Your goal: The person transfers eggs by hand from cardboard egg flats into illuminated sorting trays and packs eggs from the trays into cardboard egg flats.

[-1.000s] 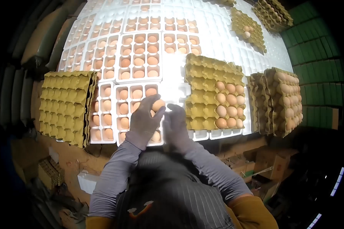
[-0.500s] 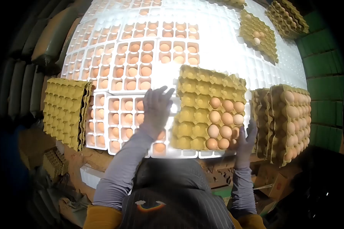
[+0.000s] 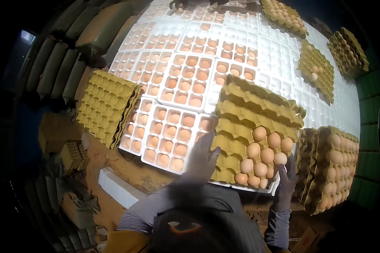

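Note:
A yellow-brown pulp egg tray [image 3: 234, 139], apparently with more trays under it, lies before me over the white foam trays. Brown eggs [image 3: 267, 155] fill cups in its right and near part; its left and far cups hold none. At the tray's left edge, my left hand [image 3: 202, 158] is gripping, thumb toward the cups and the other fingers partly hidden and blurred. Around the right edge, near the lowest eggs, my right hand [image 3: 286, 181] is closed, with its thumb just below a pale egg [image 3: 280, 158]. Both hands appear gloved.
White foam trays [image 3: 207, 101], many holding eggs, cover the table. Empty pulp trays [image 3: 105, 105] stand tilted at the left. Egg-filled pulp trays [image 3: 331, 168] stand at the right. Another pulp tray [image 3: 316, 71] lies farther back. Dark gloved hands of another person [image 3: 198, 3] show at the far edge.
My left hand has come down from above the foam trays to the pulp tray's left edge. My right hand stays at its right edge, now closer around it. The view has shifted left.

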The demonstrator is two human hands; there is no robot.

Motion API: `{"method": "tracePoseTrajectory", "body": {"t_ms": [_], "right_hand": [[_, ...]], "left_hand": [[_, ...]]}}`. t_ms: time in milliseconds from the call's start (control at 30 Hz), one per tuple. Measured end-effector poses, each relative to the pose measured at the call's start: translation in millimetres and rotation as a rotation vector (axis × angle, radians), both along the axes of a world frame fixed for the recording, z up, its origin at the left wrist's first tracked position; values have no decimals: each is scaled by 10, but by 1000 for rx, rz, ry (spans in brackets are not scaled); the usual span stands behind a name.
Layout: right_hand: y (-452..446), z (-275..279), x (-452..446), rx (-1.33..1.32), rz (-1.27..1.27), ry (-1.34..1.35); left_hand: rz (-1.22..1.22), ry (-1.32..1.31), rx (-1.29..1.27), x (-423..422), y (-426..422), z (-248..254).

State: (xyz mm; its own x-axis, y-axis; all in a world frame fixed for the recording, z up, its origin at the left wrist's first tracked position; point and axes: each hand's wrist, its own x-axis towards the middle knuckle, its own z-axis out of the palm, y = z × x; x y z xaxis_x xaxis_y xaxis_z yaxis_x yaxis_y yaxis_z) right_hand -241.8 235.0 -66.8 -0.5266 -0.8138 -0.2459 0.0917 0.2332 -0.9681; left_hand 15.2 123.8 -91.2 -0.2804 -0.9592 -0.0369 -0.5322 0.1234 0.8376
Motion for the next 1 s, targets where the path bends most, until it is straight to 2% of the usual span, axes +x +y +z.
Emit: {"method": "tracePoseTrajectory", "body": {"t_ms": [67, 133, 167, 200, 233, 267, 300, 333, 433, 467, 533, 567, 600, 633, 700, 800, 867, 900, 1000], "right_hand": [[-114, 110, 258, -51, 40, 16], [-383, 304, 693, 30, 150, -7], [-474, 93, 893, 4, 201, 52], [-601, -50, 1109, 7, 268, 112], [-783, -77, 1371, -11, 317, 25], [-920, -124, 1612, 71, 337, -110], [-1036, -355, 1828, 17, 371, -24], [-1137, -489, 2024, 61, 373, -120], [-1319, -617, 2308, 87, 409, -150], [-1363, -691, 2372, 81, 415, -155], [-1448, -507, 2319, 60, 382, 278], [-1577, -360, 2287, -115, 385, 679], [-1680, -399, 2234, -183, 369, 825], [-1845, -395, 2184, -235, 461, 905], [-2144, -481, 2101, -322, 660, 1050], [-2373, -699, 2059, -335, 877, 1126], [-2405, -535, 2076, -221, 877, 1012], [-2350, -258, 2142, -59, 774, 741], [-2370, -166, 2088, -23, 373, -537]], "left_hand": [[80, 50, 60, 416, -100, 179], [170, 125, 99, 972, -247, 345], [282, 207, 268, 1188, -315, 554], [294, 73, 167, 1466, -376, 573], [284, -33, 39, 1736, -424, 538], [267, -192, -37, 2167, -469, 231], [294, -199, -25, 2384, -519, 191], [323, -208, -12, 2550, -569, 159], [313, -377, 40, 2895, -699, 104], [257, -545, -20, 2943, -708, 111], [142, -873, -152, 2871, -712, 347], [122, -825, -220, 2821, -758, 468], [99, -777, -288, 2744, -855, 579], [76, -727, -356, 2660, -965, 616], [-125, -569, -387, 2455, -1228, 498], [-366, -642, -633, 2190, -1522, 91], [-432, -739, -745, 2132, -1606, -188], [-442, -719, -747, 2134, -1623, -207], [-455, -536, -762, 2216, -1673, -167]]}}
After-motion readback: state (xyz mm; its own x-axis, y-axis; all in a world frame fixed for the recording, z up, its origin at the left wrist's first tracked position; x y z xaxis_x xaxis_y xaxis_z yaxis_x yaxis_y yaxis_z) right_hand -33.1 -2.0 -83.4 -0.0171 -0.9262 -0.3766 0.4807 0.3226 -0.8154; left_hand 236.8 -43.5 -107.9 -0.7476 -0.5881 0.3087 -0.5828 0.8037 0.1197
